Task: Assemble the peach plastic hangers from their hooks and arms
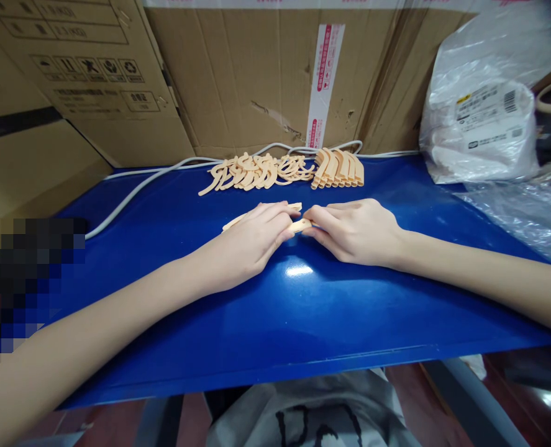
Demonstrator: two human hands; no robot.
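My left hand [251,239] and my right hand [354,230] meet at the middle of the blue mat [279,310]. Both have their fingers curled around a small peach-coloured curved plastic piece [299,226], whose ends stick out between the fingertips. A second strip of the same colour [233,222] shows under my left hand. Behind the hands lies a loose pile of the same peach pieces [256,172]. To its right is a neat stacked row of them [339,167].
Cardboard boxes [238,74] wall off the back and left. A white cable [140,186] runs along the mat's far edge. A clear plastic bag with a barcode label [482,118] sits at the back right, with crumpled clear film [531,214] beside it.
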